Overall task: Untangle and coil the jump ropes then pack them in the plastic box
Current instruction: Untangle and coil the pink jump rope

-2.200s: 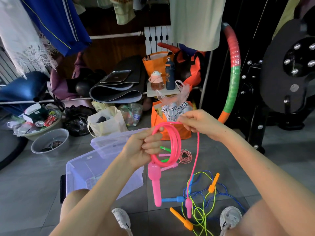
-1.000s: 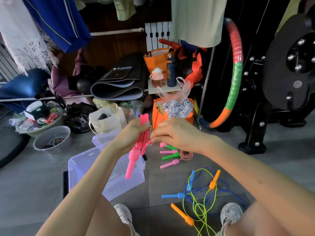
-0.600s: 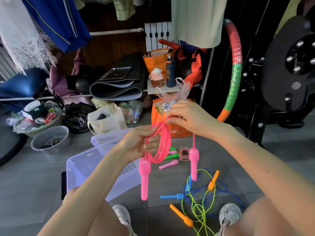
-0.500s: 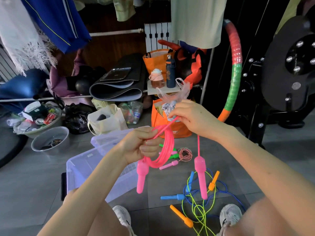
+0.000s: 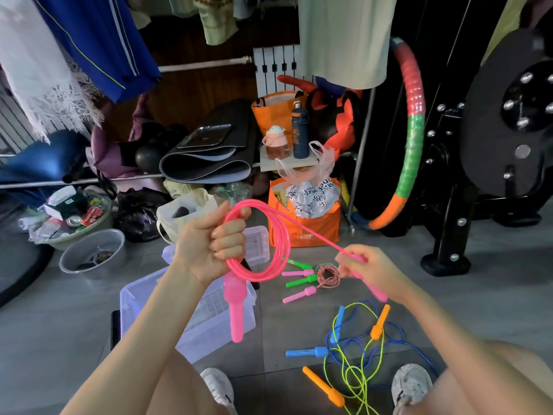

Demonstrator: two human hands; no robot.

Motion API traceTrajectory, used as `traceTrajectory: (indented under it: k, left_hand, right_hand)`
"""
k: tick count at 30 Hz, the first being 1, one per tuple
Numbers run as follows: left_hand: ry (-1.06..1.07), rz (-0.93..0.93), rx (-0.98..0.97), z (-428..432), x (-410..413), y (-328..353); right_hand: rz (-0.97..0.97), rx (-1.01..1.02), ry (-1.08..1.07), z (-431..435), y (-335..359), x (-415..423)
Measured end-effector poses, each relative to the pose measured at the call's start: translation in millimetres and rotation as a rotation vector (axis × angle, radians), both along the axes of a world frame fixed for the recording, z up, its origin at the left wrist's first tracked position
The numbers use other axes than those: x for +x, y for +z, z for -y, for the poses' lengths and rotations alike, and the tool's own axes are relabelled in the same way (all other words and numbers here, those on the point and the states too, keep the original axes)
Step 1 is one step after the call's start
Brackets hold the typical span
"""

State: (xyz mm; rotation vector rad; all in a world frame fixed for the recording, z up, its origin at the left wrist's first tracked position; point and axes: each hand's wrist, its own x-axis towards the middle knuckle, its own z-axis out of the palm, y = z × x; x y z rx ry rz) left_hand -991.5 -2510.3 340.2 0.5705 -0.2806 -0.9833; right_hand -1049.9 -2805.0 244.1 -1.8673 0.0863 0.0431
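Pink rope [image 5: 283, 244], right hand [image 5: 371, 269] now grips handle [image 5: 376, 291]

I see grey floor tiles [image 5: 484, 295], a white radiator [image 5: 275, 67] at twelve o'clock, and a black gym machine [image 5: 490, 139] at two.

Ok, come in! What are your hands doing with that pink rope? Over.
Left hand grips pink rope coil; right hand holds free handle. Not yet in plastic box. Blue and yellow ropes tangled on floor.

Single head-worn wide-angle view, looking forward and down, close over both forearms, grey floor [image 5: 299, 324] beyond
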Motion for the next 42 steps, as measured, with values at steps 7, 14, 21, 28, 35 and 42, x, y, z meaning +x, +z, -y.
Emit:
traceTrajectory:
  k: [7, 14, 21, 28, 35, 42]
  left_hand:
    - [0.085, -0.13, -0.19, 0, 17, -13]
    - [0.456, 0.102, 0.197, 1, 17, 3]
    - [0.357, 0.241, 0.514, 5, -3, 9]
    - [0.095, 0.223, 0.36, 20, -25, 9]
    - [0.067, 0.221, 0.32, 30, -27, 4]
    - [0.152, 0.308, 0.524, 34, -18, 2]
  right_hand:
    - [-0.053, 0.566, -0.032, 2, -1, -12]
    - [0.272, -0.967, -0.092, -6, 24, 0]
    - [0.539, -0.602, -0.274, -3, 51, 30]
    - [0.256, 0.541, -0.468, -28, 89, 49]
    - [-0.047, 0.961, -0.368, -60, 89, 43]
    - [-0.299, 0.748, -0.102, -68, 81, 29]
